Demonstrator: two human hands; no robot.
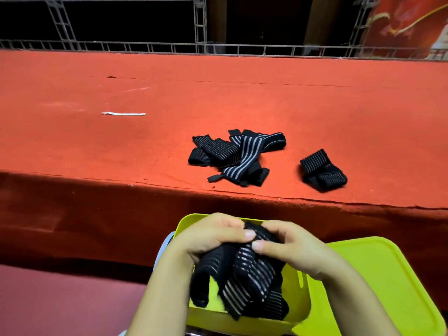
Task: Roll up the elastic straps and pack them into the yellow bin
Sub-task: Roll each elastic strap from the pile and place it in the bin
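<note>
**Both hands gripping a bundled elastic strap above the yellow bin**

The left hand (213,235) and right hand (288,243) meet over the yellow bin (244,318), which sits low in the view, in front of the red-covered platform (145,141). Both hands clasp the same black elastic strap with pale stripes (244,270): the left fingers curl over its upper left part, and the right thumb and fingers pinch its upper right edge. The thumbs lie close together on top of the fabric. The strap hangs in loose folds from the hands down into the bin, its lower ends resting against the bin's inner floor. A yellow lid (378,282) lies just to the right of the bin, touching its rim. On the platform, near its front edge, a heap of tangled striped straps (238,156) lies unrolled. Well apart to its right rests a single folded strap (323,170). A thin white strip (123,113) lies farther left on the red surface.
</note>
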